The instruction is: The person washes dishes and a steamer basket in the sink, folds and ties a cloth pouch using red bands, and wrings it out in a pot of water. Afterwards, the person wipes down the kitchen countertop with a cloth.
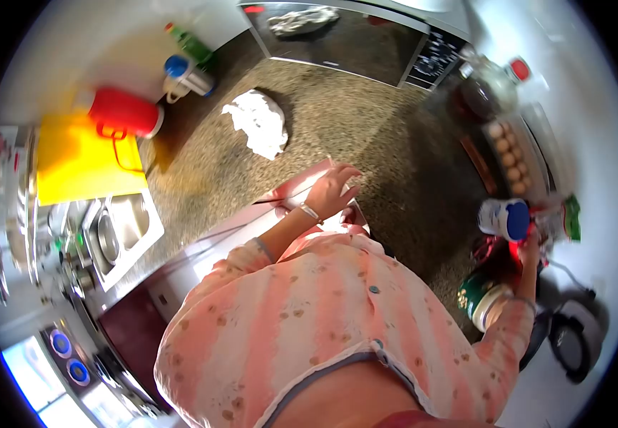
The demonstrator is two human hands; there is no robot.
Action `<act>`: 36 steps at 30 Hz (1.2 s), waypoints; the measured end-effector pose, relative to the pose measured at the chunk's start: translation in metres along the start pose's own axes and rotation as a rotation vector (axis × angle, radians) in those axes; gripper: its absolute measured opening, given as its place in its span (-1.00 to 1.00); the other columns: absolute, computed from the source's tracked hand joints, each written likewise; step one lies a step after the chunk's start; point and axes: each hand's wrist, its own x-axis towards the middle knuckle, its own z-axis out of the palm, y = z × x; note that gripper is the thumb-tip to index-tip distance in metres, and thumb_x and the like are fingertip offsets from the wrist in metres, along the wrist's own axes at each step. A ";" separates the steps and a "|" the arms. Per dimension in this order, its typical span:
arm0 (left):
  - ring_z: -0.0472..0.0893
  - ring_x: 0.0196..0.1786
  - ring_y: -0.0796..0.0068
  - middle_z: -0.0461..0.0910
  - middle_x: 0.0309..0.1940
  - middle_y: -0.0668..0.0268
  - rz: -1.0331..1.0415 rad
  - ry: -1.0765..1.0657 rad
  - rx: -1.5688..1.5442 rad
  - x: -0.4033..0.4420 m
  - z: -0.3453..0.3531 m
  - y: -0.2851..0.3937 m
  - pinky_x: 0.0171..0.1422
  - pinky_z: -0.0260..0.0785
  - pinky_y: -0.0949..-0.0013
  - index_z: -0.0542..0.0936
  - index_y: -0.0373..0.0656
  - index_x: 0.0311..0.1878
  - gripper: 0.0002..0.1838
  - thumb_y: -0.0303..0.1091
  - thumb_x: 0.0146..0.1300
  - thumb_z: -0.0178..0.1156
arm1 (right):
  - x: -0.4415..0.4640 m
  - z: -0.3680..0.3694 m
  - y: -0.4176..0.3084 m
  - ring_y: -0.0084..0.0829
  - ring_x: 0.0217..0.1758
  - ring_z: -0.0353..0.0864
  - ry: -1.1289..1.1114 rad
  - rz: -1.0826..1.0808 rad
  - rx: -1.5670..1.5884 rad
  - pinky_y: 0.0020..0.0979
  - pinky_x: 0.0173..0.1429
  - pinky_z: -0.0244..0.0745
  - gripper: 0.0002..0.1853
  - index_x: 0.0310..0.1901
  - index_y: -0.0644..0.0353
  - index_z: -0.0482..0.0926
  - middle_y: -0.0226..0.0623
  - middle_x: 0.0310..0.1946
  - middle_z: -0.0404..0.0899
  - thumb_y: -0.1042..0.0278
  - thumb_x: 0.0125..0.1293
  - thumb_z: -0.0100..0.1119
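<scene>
My left hand (329, 192) is held in front of my body by the counter's near edge, its fingers apart and nothing in them. A bracelet circles that wrist. Far to the right, my right hand (529, 248) reaches in among containers, close to a red item (515, 251) whose kind I cannot make out. Its fingers are too small and partly hidden to read. Just beyond it lies a white tub with a blue lid (503, 219). A green jar with a pale lid (485, 302) is beside my right forearm. A crumpled white bundle (258, 123) rests on the counter.
Eggs in a tray (511, 158) and a large jar with a red cap (491, 89) line the right wall. A microwave (337, 44) stands at the back. To the left are a red jug (125, 112), a steel flask (189, 75), a green bottle (191, 46) and a sink (129, 221).
</scene>
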 end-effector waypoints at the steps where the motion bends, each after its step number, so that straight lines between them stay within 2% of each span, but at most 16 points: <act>1: 0.56 -0.02 0.20 0.49 -0.05 0.22 -0.005 -0.004 0.020 0.000 -0.003 -0.001 0.03 0.46 0.26 0.52 -0.08 0.01 -0.68 -0.35 0.18 0.25 | 0.000 0.001 -0.001 0.02 0.15 0.47 -0.034 0.003 -0.029 -0.11 0.20 0.38 -0.36 0.27 0.23 0.25 0.03 0.13 0.43 0.24 0.17 0.17; 8: 0.56 0.00 0.20 0.48 -0.03 0.22 -0.005 0.110 0.067 -0.023 -0.023 -0.045 0.05 0.45 0.24 0.49 -0.08 0.03 -0.67 -0.36 0.18 0.22 | 0.019 -0.018 0.026 0.02 0.07 0.52 -0.095 0.031 -0.320 -0.12 0.13 0.42 -0.51 0.14 0.31 0.42 0.09 0.03 0.50 0.24 0.21 0.16; 9: 0.57 -0.01 0.21 0.48 -0.03 0.21 -0.027 0.116 0.067 -0.028 -0.029 -0.051 0.04 0.46 0.24 0.49 -0.08 0.02 -0.67 -0.36 0.17 0.22 | 0.017 -0.036 0.017 0.02 0.06 0.52 0.009 0.067 -0.311 -0.12 0.12 0.42 -0.53 0.12 0.32 0.45 0.10 0.01 0.51 0.24 0.21 0.16; 11: 0.59 -0.05 0.22 0.50 -0.06 0.20 -0.026 0.177 0.078 -0.038 -0.043 -0.065 0.02 0.47 0.23 0.50 -0.10 0.01 -0.69 -0.35 0.18 0.22 | 0.012 -0.075 -0.006 -0.04 0.13 0.50 0.453 0.103 -0.029 -0.18 0.15 0.43 -0.58 0.05 0.35 0.50 0.05 0.08 0.49 0.20 0.29 0.12; 12: 0.60 -0.07 0.20 0.50 -0.08 0.18 -0.085 0.197 0.081 -0.045 -0.050 -0.073 0.01 0.47 0.23 0.50 -0.11 0.01 -0.69 -0.34 0.19 0.21 | 0.007 -0.096 -0.036 -0.04 0.13 0.50 0.456 0.086 -0.032 -0.18 0.15 0.43 -0.58 0.05 0.35 0.50 0.05 0.08 0.49 0.20 0.29 0.12; 14: 0.61 -0.10 0.19 0.52 -0.13 0.12 -0.212 0.239 0.050 -0.058 -0.070 -0.080 -0.01 0.49 0.24 0.51 -0.15 0.00 -0.70 -0.32 0.20 0.21 | 0.003 -0.127 -0.110 -0.15 0.09 0.54 0.816 -0.315 0.170 -0.25 0.13 0.46 -0.63 0.09 0.31 0.49 -0.09 0.07 0.52 0.25 0.34 0.06; 16: 0.62 -0.11 0.20 0.54 -0.13 0.09 -0.249 0.303 0.047 -0.072 -0.083 -0.101 -0.01 0.49 0.25 0.50 -0.20 0.02 -0.66 -0.31 0.20 0.22 | -0.018 -0.138 -0.216 -0.23 0.07 0.54 0.706 -0.330 0.453 -0.32 0.15 0.44 -0.68 0.09 0.27 0.50 -0.17 0.06 0.54 0.33 0.37 0.03; 19: 0.61 -0.11 0.20 0.55 -0.15 0.08 -0.317 0.374 0.067 -0.096 -0.112 -0.125 -0.03 0.49 0.25 0.50 -0.22 0.02 -0.65 -0.30 0.20 0.22 | -0.053 -0.113 -0.371 -0.28 0.08 0.53 0.574 -0.757 0.359 -0.34 0.15 0.43 -0.69 0.11 0.21 0.49 -0.19 0.05 0.53 0.40 0.35 0.04; 20: 0.60 -0.13 0.19 0.53 -0.15 0.09 -0.330 0.411 0.088 -0.104 -0.125 -0.131 -0.03 0.48 0.23 0.49 -0.22 0.00 -0.66 -0.32 0.18 0.23 | -0.072 -0.101 -0.422 -0.29 0.12 0.50 0.466 -0.725 0.299 -0.34 0.15 0.41 -0.67 0.11 0.23 0.47 -0.19 0.09 0.50 0.44 0.32 0.05; 21: 0.59 -0.14 0.18 0.52 -0.16 0.10 -0.344 0.448 0.107 -0.113 -0.138 -0.137 -0.03 0.46 0.21 0.49 -0.21 -0.01 -0.67 -0.34 0.17 0.24 | -0.075 -0.074 -0.461 -0.23 0.17 0.45 0.368 -0.942 0.492 -0.29 0.21 0.36 -0.67 0.10 0.24 0.47 -0.17 0.12 0.47 0.47 0.29 0.07; 23: 0.57 -0.12 0.16 0.54 -0.18 0.12 -0.377 0.518 0.125 -0.135 -0.163 -0.160 -0.01 0.45 0.21 0.49 -0.23 -0.02 -0.65 -0.32 0.15 0.26 | -0.096 -0.035 -0.535 -0.14 0.21 0.41 0.255 -1.110 0.416 -0.23 0.29 0.28 -0.64 0.11 0.25 0.46 -0.14 0.13 0.46 0.47 0.26 0.10; 29: 0.56 -0.08 0.16 0.55 -0.18 0.14 -0.463 0.626 0.204 -0.193 -0.255 -0.222 0.02 0.43 0.21 0.45 -0.21 0.02 -0.60 -0.30 0.14 0.27 | -0.106 0.106 -0.694 -0.03 0.28 0.31 0.088 -1.266 0.509 -0.12 0.34 0.21 -0.39 0.24 0.19 0.34 -0.06 0.23 0.34 0.42 0.11 0.26; 31: 0.59 -0.13 0.24 0.55 -0.16 0.14 -0.453 0.632 0.267 -0.203 -0.280 -0.247 -0.07 0.48 0.29 0.45 -0.21 0.05 -0.61 -0.36 0.16 0.27 | -0.122 0.116 -0.735 -0.01 0.34 0.23 0.196 -1.199 0.358 -0.02 0.37 0.12 -0.24 0.33 0.14 0.23 -0.08 0.32 0.22 0.32 0.07 0.33; 33: 0.58 -0.12 0.22 0.55 -0.15 0.13 -0.454 0.637 0.270 -0.200 -0.304 -0.268 -0.05 0.47 0.26 0.44 -0.22 0.07 -0.58 -0.36 0.14 0.28 | -0.136 0.117 -0.766 -0.03 0.37 0.21 0.271 -1.094 0.296 -0.01 0.36 0.13 -0.20 0.35 0.13 0.20 -0.09 0.36 0.18 0.22 0.07 0.35; 34: 0.58 -0.12 0.22 0.55 -0.15 0.13 -0.450 0.631 0.268 -0.192 -0.317 -0.277 -0.05 0.47 0.26 0.44 -0.22 0.07 -0.58 -0.36 0.14 0.28 | -0.128 0.126 -0.776 -0.05 0.40 0.18 0.353 -1.177 0.341 0.02 0.36 0.12 -0.14 0.38 0.12 0.17 -0.09 0.37 0.16 0.08 0.07 0.34; 36: 0.57 -0.09 0.17 0.55 -0.14 0.11 -0.330 0.612 0.269 -0.168 -0.340 -0.294 0.03 0.44 0.22 0.43 -0.23 0.09 -0.53 -0.35 0.12 0.30 | -0.125 0.130 -0.793 -0.05 0.40 0.18 0.364 -1.155 0.331 0.04 0.35 0.12 -0.13 0.38 0.12 0.17 -0.09 0.37 0.16 0.04 0.07 0.34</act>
